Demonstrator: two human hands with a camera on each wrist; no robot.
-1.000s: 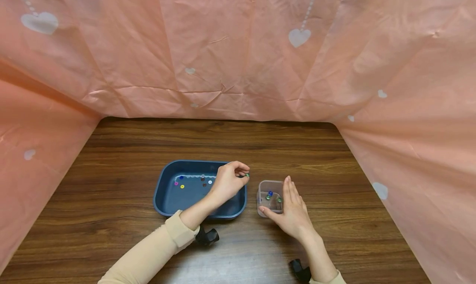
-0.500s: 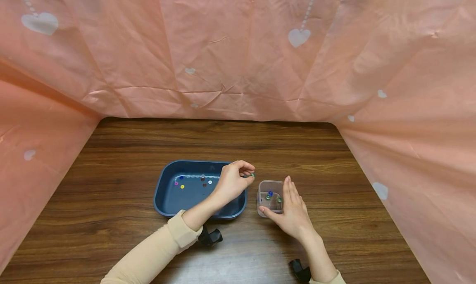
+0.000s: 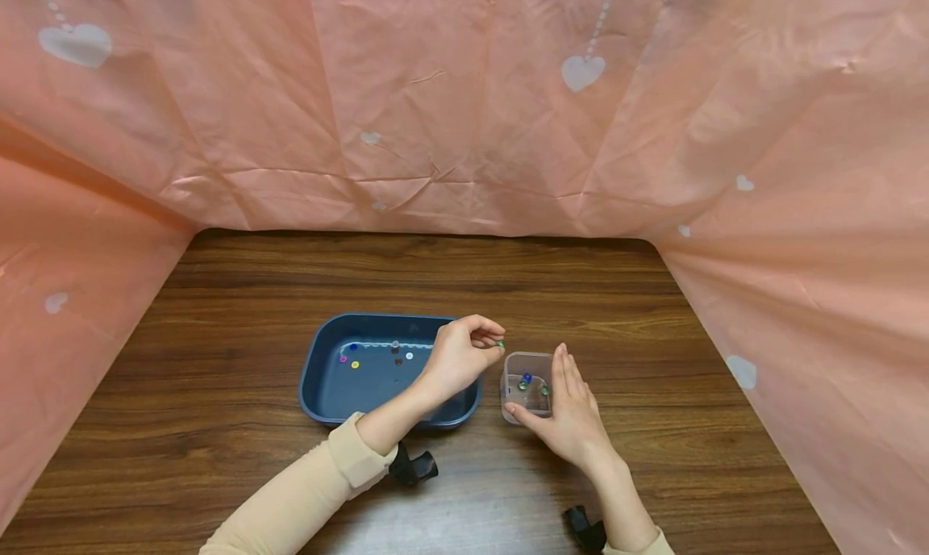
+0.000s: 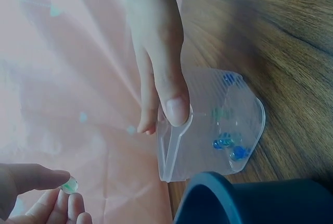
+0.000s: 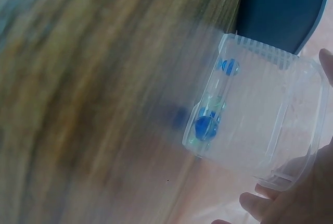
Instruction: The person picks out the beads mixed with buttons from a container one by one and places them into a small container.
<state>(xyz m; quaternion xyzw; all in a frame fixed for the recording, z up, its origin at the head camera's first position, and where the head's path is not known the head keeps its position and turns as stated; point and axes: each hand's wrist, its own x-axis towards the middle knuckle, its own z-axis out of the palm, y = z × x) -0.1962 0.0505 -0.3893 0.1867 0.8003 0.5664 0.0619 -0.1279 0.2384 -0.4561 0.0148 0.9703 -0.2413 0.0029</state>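
Between thumb and fingertips, my left hand pinches a clear and green glass marble. That hand is above the right end of the blue basin, close to the clear plastic box. My right hand rests against the box, thumb at its near edge and straight fingers along its right side. Inside the box lie several blue and green marbles. Small round pieces that look like buttons are scattered in the basin, among them a yellow one, a pink one and a white one.
Basin and box stand side by side on a brown wood-grain table. A pink curtain with white hearts encloses its back and sides. Black wrist mounts hang below both wrists.
My left hand has moved a little to the right with the marble, from over the basin's edge toward the box. The right hand and the box have stayed in place.
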